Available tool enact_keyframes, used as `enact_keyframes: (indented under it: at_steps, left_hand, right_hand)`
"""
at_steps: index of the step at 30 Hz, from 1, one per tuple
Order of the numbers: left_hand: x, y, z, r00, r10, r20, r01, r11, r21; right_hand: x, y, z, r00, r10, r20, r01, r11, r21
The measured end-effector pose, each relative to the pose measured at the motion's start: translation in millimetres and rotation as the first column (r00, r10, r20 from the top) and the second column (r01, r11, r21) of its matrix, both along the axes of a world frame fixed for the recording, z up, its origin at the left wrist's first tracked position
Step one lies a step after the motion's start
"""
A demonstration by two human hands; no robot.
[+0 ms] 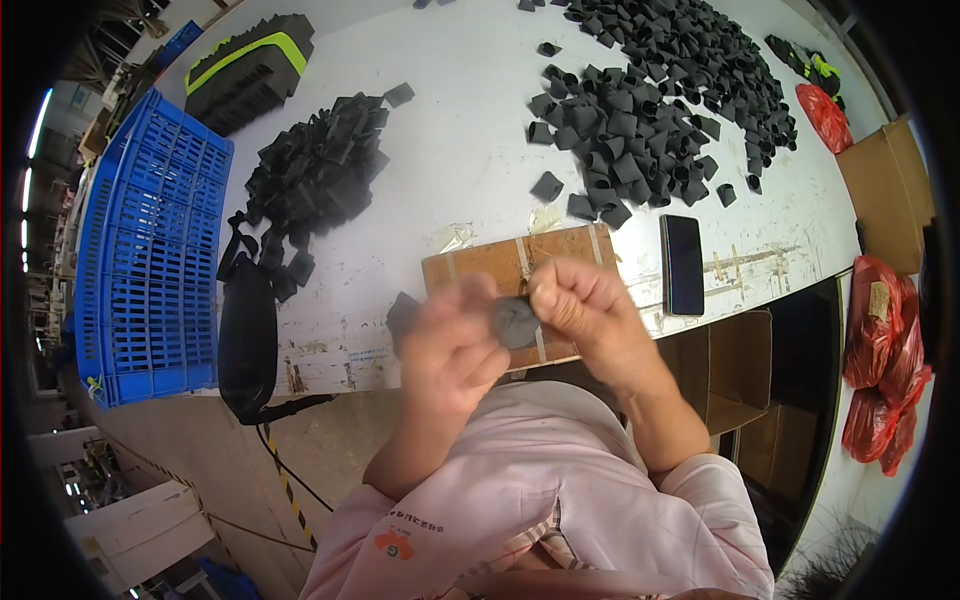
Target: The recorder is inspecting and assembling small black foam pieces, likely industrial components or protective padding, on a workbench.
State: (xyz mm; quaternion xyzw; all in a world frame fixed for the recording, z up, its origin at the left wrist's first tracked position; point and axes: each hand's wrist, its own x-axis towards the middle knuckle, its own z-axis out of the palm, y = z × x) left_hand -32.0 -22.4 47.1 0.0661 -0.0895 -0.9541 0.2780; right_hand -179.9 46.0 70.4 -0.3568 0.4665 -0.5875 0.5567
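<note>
My right hand [585, 310] pinches a small dark grey fabric piece [517, 323] between thumb and fingers, in front of my body. At that piece's left side is my left hand [455, 345], its fingers curled and smeared by motion; what they grip is not clear. Another dark grey piece [402, 318] shows beside the left hand, and I cannot tell whether it is held or lying down. Under both hands a brown board [480, 262] with pale tape strips lies at the table's near edge.
Loose dark tube-like pieces [640, 130] heap at the far right, flatter ones [320, 165] at the left. A phone [683, 265] lies right of the board. A blue crate [155, 250] and black pouch [248, 335] stand left; red bags [880, 350] hang right.
</note>
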Motion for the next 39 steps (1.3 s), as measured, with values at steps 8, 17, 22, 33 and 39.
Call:
enact_keyframes:
  at_steps: [8,17,22,33,39]
  left_hand:
    - [-9.1,4.2,-5.5,0.909,0.073,0.410,-0.017,0.990,-0.140]
    - [-11.6,-1.0,-13.6,0.968,0.041,0.248,-0.031,0.999,-0.045]
    - [-15.3,7.6,-13.0,0.838,0.340,0.427,-0.129,0.884,-0.450]
    - [-24.4,-6.1,0.0,0.650,0.748,0.136,-0.081,0.245,-0.966]
    - [-19.5,-0.8,1.8,0.757,0.581,0.299,-0.350,0.747,-0.565]
  right_hand:
    - [-12.9,-10.6,-33.4,0.972,0.072,0.225,-0.089,0.994,0.067]
    - [-16.1,-20.5,-36.8,0.995,0.079,0.055,-0.079,0.997,0.005]
    - [-13.9,-13.0,-31.7,0.994,0.028,-0.108,-0.024,0.999,0.040]
    - [4.0,3.3,-9.6,0.257,-0.581,-0.772,0.076,0.809,-0.583]
    - [7.4,-6.4,-9.6,0.189,-0.646,-0.740,0.035,0.757,-0.652]
